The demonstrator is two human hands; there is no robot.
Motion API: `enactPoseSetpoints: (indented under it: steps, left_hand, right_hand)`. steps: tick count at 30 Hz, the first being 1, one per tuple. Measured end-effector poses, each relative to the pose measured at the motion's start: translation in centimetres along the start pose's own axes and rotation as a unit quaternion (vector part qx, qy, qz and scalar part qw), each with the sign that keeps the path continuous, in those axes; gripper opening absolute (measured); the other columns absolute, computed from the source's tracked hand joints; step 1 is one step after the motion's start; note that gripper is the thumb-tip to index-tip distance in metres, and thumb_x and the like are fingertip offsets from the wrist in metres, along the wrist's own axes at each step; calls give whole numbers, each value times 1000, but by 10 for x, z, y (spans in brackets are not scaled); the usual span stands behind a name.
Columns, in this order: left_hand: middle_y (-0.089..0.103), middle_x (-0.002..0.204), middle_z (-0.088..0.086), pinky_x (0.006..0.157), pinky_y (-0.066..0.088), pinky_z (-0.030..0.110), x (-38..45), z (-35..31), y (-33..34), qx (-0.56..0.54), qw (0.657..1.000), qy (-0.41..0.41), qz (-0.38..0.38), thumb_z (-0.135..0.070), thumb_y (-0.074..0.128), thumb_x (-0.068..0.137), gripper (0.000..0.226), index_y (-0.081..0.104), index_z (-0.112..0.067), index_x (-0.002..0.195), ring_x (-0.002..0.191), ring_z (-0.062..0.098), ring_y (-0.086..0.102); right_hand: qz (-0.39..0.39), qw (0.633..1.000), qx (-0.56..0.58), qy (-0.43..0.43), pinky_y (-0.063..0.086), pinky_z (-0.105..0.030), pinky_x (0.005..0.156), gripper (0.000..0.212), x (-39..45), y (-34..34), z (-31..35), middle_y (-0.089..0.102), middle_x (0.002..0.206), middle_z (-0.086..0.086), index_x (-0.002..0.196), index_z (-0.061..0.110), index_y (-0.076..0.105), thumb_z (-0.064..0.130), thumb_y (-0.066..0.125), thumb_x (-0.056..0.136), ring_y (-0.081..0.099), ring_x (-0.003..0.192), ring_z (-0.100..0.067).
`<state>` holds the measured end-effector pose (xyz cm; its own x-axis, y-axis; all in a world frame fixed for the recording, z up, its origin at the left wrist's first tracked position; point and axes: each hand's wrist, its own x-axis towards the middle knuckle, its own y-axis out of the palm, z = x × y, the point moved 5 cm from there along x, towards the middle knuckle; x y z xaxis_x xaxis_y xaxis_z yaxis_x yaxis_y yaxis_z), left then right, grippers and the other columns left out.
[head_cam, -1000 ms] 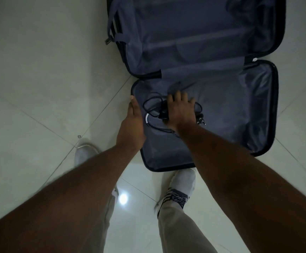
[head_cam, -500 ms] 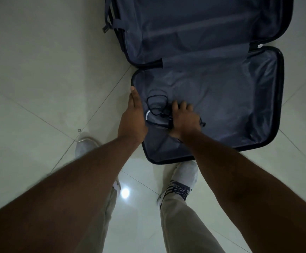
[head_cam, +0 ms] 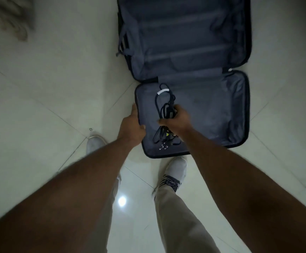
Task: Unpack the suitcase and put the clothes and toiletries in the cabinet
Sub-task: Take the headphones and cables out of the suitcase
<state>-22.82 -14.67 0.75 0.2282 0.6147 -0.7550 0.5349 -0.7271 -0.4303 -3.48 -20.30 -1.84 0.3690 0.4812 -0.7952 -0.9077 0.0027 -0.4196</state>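
A dark suitcase [head_cam: 240,110] lies open flat on the tiled floor, both grey-lined halves bare of clothes. My right hand [head_cam: 177,119] grips a bundle of black cables [head_cam: 165,106] with a white tag, lifted above the near half; loose loops and a plug dangle below my fist. My left hand [head_cam: 132,126] holds the left rim of the near half, thumb inside the lining. No cabinet is in view.
My two feet in pale shoes [head_cam: 176,167] stand on the glossy tiles right at the suitcase's near edge. A pale patterned fabric [head_cam: 7,21] shows at the top left corner. Open floor lies to the left and right.
My right hand has closed round the cables and raised them off the lining. The view has pulled back and up. My left hand stays on the rim.
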Motion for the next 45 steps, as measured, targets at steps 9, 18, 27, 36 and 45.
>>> enactPoseSetpoints:
  steps: [9,18,27,36,45]
  left_hand:
    - [78,112,5,97,56,38,-230,-132,-137,-158,985,49,-55,-40,60,86,46,75,-17,122,106,21,71]
    - [79,88,-8,78,52,13,-551,-141,-287,-213,942,103,-239,-19,78,89,13,83,-18,101,85,5,74]
    - [79,79,-4,71,55,17,-834,64,-362,-255,879,90,-393,-14,85,84,6,84,-17,89,74,7,74]
    - [74,73,-1,56,51,14,-1055,312,-382,-300,795,0,-527,-7,80,88,13,82,-12,100,51,-7,60]
    - [77,74,-5,65,57,24,-1159,511,-420,-357,687,-84,-628,-14,81,88,12,83,-21,97,66,9,73]
  right_hand:
    - [85,974,205,-42,58,-29,62,54,-260,-86,152,78,102,-5,117,17,67,18,95,71,77,82,-18]
    - [162,945,249,-141,63,-55,83,59,-548,-73,269,78,106,-17,117,8,68,22,98,68,76,95,-37]
    - [322,911,186,-179,61,-62,81,52,-808,116,276,72,101,-19,114,5,65,21,94,73,73,92,-41]
    - [421,890,81,-151,59,-70,70,48,-1033,359,232,76,102,-24,124,-1,63,18,85,85,76,83,-43]
    - [489,857,-61,-150,56,-74,81,50,-1152,590,231,77,107,-23,119,1,68,23,90,80,75,97,-45]
